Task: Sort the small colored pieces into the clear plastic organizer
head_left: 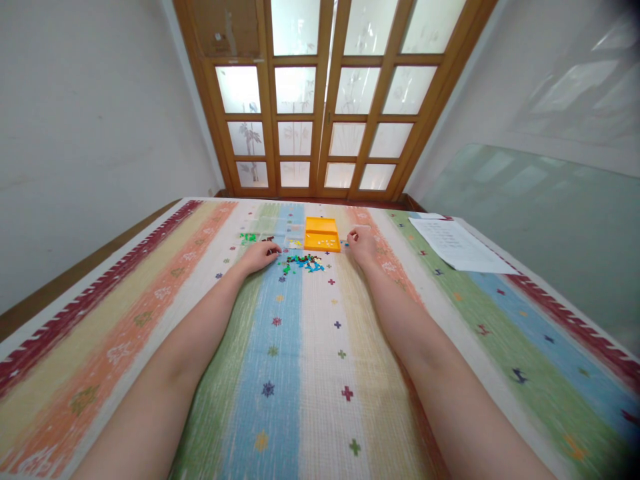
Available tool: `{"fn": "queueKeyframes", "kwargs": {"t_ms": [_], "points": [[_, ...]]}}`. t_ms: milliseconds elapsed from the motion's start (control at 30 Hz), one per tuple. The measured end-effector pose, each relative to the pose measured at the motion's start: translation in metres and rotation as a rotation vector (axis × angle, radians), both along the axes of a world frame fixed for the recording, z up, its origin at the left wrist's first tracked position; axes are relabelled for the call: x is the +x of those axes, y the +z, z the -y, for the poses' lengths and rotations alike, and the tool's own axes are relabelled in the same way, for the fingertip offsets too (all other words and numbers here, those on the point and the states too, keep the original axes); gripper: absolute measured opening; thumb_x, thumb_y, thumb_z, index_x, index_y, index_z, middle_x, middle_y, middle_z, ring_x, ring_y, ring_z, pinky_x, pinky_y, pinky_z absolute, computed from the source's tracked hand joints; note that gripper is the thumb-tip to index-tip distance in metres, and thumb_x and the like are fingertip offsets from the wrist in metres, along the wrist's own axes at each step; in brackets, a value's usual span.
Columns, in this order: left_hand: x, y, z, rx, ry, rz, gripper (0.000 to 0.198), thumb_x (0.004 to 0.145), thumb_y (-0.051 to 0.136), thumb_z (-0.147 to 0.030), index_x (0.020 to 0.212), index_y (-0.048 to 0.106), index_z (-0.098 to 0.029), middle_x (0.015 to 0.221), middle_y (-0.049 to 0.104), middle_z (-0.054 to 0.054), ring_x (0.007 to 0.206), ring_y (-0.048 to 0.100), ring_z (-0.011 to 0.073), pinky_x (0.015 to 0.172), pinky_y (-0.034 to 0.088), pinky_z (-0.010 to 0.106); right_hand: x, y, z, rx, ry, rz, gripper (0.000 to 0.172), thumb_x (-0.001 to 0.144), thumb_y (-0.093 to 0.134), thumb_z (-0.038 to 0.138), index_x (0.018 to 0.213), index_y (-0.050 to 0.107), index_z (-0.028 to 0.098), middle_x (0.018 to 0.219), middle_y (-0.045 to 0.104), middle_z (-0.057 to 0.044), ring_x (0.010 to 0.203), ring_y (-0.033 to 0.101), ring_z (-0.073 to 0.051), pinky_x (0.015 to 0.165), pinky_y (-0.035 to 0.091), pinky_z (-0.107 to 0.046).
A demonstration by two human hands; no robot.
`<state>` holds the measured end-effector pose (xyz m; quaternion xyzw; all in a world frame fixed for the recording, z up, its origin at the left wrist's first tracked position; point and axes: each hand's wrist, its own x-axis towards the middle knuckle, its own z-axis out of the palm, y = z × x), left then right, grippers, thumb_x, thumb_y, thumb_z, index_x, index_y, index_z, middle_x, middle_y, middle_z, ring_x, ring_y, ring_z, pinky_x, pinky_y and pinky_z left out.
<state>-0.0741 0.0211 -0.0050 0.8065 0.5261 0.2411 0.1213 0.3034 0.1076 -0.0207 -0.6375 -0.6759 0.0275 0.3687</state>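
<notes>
My left hand rests on the cloth at the left of a mixed pile of small coloured pieces, its fingers curled together. Whatever lies between those fingertips is too small to make out. An open orange plastic box stands behind the pile, with several pale pieces in its front half. Just right of the box, my right hand has its thumb and fingers pinched together beside a few blue bits. Green pieces and dark brown pieces lie beyond my left hand. Yellow pieces sit left of the box.
A striped patterned tablecloth covers the table. Printed white sheets lie at the right, near a pale green glass-like panel. Wooden doors with glass panes stand beyond the far edge, with walls on both sides.
</notes>
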Motion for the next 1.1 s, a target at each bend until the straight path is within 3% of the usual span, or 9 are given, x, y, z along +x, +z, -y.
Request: {"fn": "queueKeyframes", "kwargs": {"t_ms": [233, 367, 800, 1100], "points": [[0.012, 0.0, 0.002, 0.009, -0.057, -0.07, 0.034, 0.088, 0.057, -0.029, 0.116, 0.076, -0.025, 0.099, 0.074, 0.005, 0.088, 0.065, 0.0215, 0.083, 0.048, 0.032, 0.001, -0.001, 0.001, -0.056, -0.075, -0.026, 0.018, 0.09, 0.054, 0.026, 0.095, 0.07, 0.021, 0.093, 0.068, -0.008, 0.078, 0.056, -0.021, 0.069, 0.037, -0.03], [0.021, -0.002, 0.004, 0.057, -0.074, -0.119, 0.034, 0.091, 0.054, -0.027, 0.117, 0.076, -0.026, 0.104, 0.071, 0.007, 0.095, 0.065, 0.0227, 0.088, 0.048, 0.032, -0.002, 0.001, 0.004, -0.034, -0.049, -0.013, 0.019, 0.092, 0.052, 0.026, 0.095, 0.07, 0.02, 0.097, 0.068, -0.009, 0.08, 0.056, -0.021, 0.07, 0.038, -0.031], [0.03, -0.003, 0.007, 0.085, 0.001, -0.113, 0.019, 0.086, 0.059, -0.024, 0.094, 0.076, -0.023, 0.097, 0.069, 0.008, 0.089, 0.064, 0.0251, 0.081, 0.048, 0.036, -0.015, 0.006, 0.012, 0.007, -0.014, 0.016, 0.021, 0.092, 0.051, 0.025, 0.096, 0.071, 0.019, 0.096, 0.069, -0.01, 0.084, 0.056, -0.023, 0.07, 0.038, -0.031], [0.027, 0.004, 0.011, 0.111, 0.107, -0.018, 0.017, 0.086, 0.061, -0.025, 0.097, 0.074, -0.023, 0.098, 0.071, 0.006, 0.085, 0.063, 0.0223, 0.08, 0.047, 0.034, -0.016, 0.006, 0.012, 0.02, 0.01, 0.017, 0.021, 0.092, 0.051, 0.025, 0.097, 0.071, 0.02, 0.095, 0.068, -0.009, 0.084, 0.056, -0.023, 0.071, 0.039, -0.032]]}}
